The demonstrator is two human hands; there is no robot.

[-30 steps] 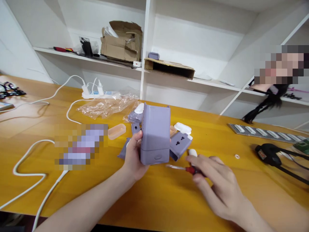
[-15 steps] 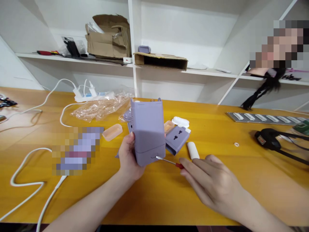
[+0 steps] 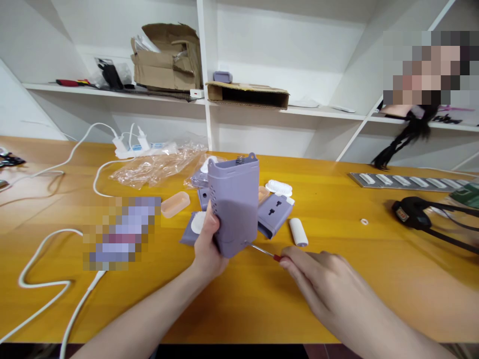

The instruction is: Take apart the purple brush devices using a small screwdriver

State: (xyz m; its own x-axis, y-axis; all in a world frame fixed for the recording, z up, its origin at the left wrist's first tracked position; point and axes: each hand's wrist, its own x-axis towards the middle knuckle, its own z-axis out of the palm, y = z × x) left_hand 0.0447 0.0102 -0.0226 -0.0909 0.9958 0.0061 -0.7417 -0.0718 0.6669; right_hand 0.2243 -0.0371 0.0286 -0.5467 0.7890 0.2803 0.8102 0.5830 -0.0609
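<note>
My left hand (image 3: 209,244) grips a tall purple plastic housing (image 3: 235,204) by its lower left side, holding it upright and slightly tilted above the table. Springs (image 3: 240,159) show at its top opening, and small holes dot its left side. Between the fingers of my right hand (image 3: 322,279) is a screwdriver (image 3: 264,250) with a red handle; its tip touches the housing near the bottom right. Behind the housing lie a purple case with two dark cutouts (image 3: 276,212), a white cylinder (image 3: 298,232) and a white bristled oval piece (image 3: 279,188).
On the wooden table (image 3: 337,309) are a clear plastic bag (image 3: 160,162), a peach tray (image 3: 175,204), white cables (image 3: 41,284) and a power strip (image 3: 140,149). A black strapped device (image 3: 415,214) lies at right. Shelves hold cardboard boxes (image 3: 168,60). Another person's blurred head is at upper right.
The housing has turned in my left hand, so its perforated side and open top now show. The screwdriver tip stays at its lower right, and my right hand has shifted slightly.
</note>
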